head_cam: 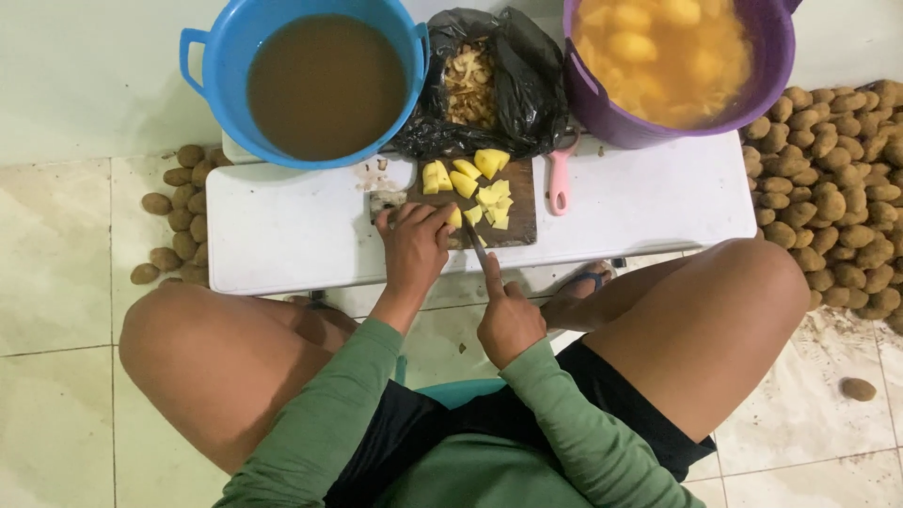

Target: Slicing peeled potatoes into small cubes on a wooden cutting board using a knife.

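A small dark wooden cutting board [517, 226] lies on a low white table [282, 235] and carries several yellow potato chunks [470, 179]. My left hand [414, 246] presses down on a piece of potato [455, 218] at the board's near left corner. My right hand [508, 318] grips a knife [475, 243], index finger along its back, with the blade pointing up at the piece under my left hand.
A blue tub of brown water [324, 85], a black bag of peelings [480, 80] and a purple tub of peeled potatoes in water [668, 56] stand behind the board. A pink peeler [560, 183] lies beside it. Unpeeled potatoes are heaped on the floor left [179, 221] and right [837, 198].
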